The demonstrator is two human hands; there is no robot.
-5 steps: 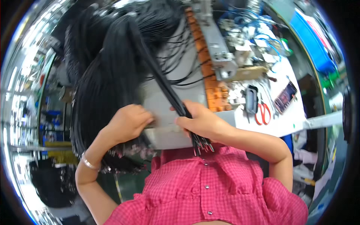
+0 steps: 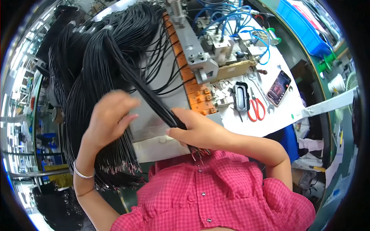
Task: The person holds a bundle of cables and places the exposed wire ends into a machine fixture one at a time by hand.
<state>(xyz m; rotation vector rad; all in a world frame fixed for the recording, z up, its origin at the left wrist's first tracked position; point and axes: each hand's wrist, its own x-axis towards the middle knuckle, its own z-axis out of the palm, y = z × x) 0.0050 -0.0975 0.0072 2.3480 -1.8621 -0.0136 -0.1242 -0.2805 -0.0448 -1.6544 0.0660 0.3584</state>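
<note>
My right hand (image 2: 194, 129) is closed round a bundle of black cables (image 2: 152, 102), near its stripped ends, where reddish and pale wire tips stick out below the fist. The bundle runs up and left toward a large pile of black cables (image 2: 135, 23). My left hand (image 2: 110, 119), a little smeared by motion, hovers over a thick hanging hank of black cables (image 2: 94, 69). Its thumb stands apart from the fingers, and nothing shows between them. Loose wire ends of the hank fan out below that hand.
An orange row of blocks (image 2: 187, 77) and a metal fixture (image 2: 196, 54) stand right of the cables. Beyond lie red-handled scissors (image 2: 256, 109), a black-framed part (image 2: 241, 96), a wrench (image 2: 262, 90) and a phone (image 2: 279, 87). Blue tubes (image 2: 231, 19) and a blue bin (image 2: 302, 25) are farther back.
My left hand has moved left and up, away from the bundle, and its thumb has spread from the fingers. My right hand keeps its grip. The whole view has shifted somewhat.
</note>
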